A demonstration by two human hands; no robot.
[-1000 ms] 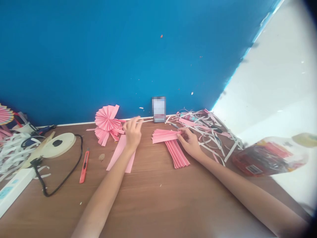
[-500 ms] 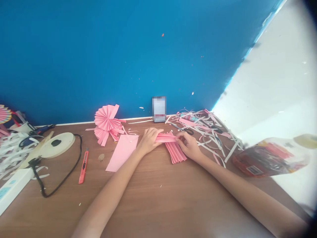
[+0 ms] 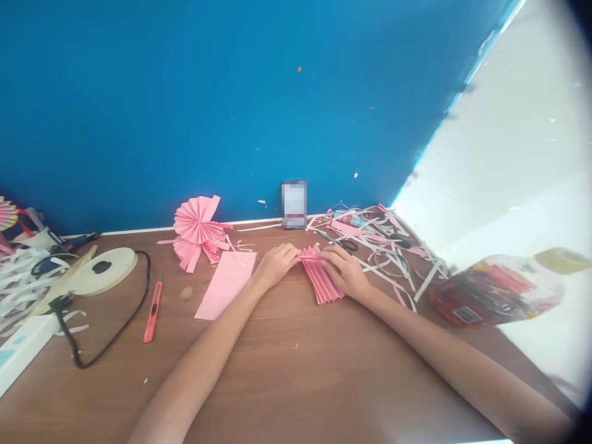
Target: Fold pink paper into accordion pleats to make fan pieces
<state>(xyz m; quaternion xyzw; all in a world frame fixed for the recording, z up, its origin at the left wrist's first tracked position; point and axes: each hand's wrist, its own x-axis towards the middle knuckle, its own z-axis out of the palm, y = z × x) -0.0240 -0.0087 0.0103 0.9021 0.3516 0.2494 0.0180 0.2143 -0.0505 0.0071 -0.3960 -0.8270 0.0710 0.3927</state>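
Note:
Between my hands is a narrow band of pink folded paper (image 3: 308,256), its pleats pressed close together. My left hand (image 3: 277,265) is closed and pinches the band's left end. My right hand (image 3: 346,271) has its fingers bent over the right end, which they partly hide. Just below the band, a pink accordion-pleated paper (image 3: 321,285) lies on the table, partly covered by my right hand; I cannot tell whether the two are joined. To the left of my left hand lies a flat pink sheet (image 3: 227,285). Pink paper rosettes (image 3: 200,221) stand behind that sheet.
A red utility knife (image 3: 153,309), a tape roll (image 3: 104,270) and a black cable (image 3: 143,302) lie left. A phone (image 3: 294,203) leans on the blue wall. Scissors (image 3: 346,243) and paper strips (image 3: 393,237) lie back right, near a plastic bottle (image 3: 499,290).
The folded pink paper between my hands has become narrower, its pleats pressed together. My right hand has moved left over it, closer to my left hand. The view has shifted slightly.

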